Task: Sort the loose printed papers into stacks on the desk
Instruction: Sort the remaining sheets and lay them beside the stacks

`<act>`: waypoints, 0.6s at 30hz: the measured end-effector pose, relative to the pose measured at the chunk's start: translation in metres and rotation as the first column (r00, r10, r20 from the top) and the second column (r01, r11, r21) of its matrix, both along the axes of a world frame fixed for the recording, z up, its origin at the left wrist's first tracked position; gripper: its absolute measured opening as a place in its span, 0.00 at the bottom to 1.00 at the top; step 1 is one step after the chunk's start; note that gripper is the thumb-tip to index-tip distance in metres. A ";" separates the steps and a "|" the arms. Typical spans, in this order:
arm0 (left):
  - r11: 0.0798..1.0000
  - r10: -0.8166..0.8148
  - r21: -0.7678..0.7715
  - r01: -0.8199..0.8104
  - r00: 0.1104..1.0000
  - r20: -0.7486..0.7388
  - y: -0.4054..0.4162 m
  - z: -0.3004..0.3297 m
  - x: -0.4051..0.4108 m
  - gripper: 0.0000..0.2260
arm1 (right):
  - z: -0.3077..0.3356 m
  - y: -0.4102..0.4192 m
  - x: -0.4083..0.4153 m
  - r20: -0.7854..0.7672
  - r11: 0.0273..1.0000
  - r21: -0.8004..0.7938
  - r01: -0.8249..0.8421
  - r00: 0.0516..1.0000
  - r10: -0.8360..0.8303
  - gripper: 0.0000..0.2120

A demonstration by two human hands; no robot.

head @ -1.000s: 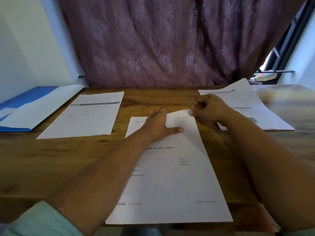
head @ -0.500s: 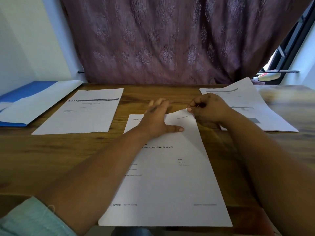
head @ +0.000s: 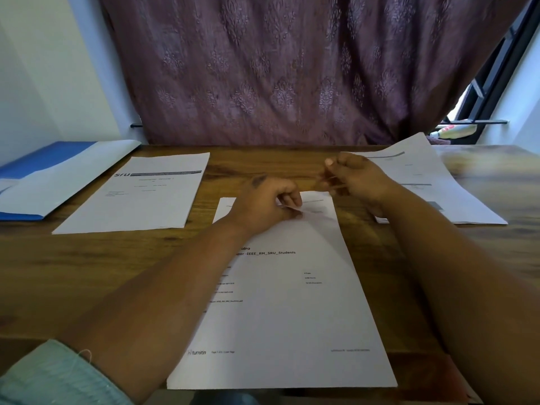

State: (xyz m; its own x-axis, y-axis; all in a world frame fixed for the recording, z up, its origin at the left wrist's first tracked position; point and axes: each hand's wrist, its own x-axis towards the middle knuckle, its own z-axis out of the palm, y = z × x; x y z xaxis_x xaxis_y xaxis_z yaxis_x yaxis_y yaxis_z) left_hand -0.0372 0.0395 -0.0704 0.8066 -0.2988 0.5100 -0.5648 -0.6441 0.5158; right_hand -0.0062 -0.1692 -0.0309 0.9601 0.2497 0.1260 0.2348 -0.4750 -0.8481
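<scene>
Your left hand (head: pixel 267 204) rests on the white printed sheet headed with a turnitin cover page (head: pixel 292 302), which lies on the brown wooden desk (head: pixel 87 273) right in front of you; its fingers curl and pinch the top edge of that sheet. Your right hand (head: pixel 355 178) hovers just above the sheet's top right corner, blurred, so you cannot tell whether its curled fingers grip anything. A white SRU-headed paper (head: pixel 140 197) lies to the left, another white stack (head: pixel 432 185) to the right.
</scene>
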 end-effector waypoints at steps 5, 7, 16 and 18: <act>0.996 -0.027 0.079 0.030 0.999 -0.035 0.004 0.007 -0.004 0.07 | -0.013 -0.009 0.012 0.026 0.964 -0.212 0.161 0.987 -0.159 0.12; 0.996 -0.037 0.080 0.042 0.998 -0.053 0.005 0.007 -0.005 0.08 | -0.013 -0.007 0.010 -0.017 0.981 -0.142 0.134 0.990 -0.138 0.13; 0.996 -0.059 0.067 0.066 0.994 -0.096 0.004 0.008 -0.006 0.11 | -0.018 0.001 0.012 -0.012 0.947 -0.304 0.107 0.993 -0.116 0.15; 0.997 -0.051 0.054 0.056 0.994 -0.095 0.003 0.006 -0.006 0.11 | -0.017 0.002 0.009 -0.003 0.960 -0.252 0.119 0.992 -0.123 0.12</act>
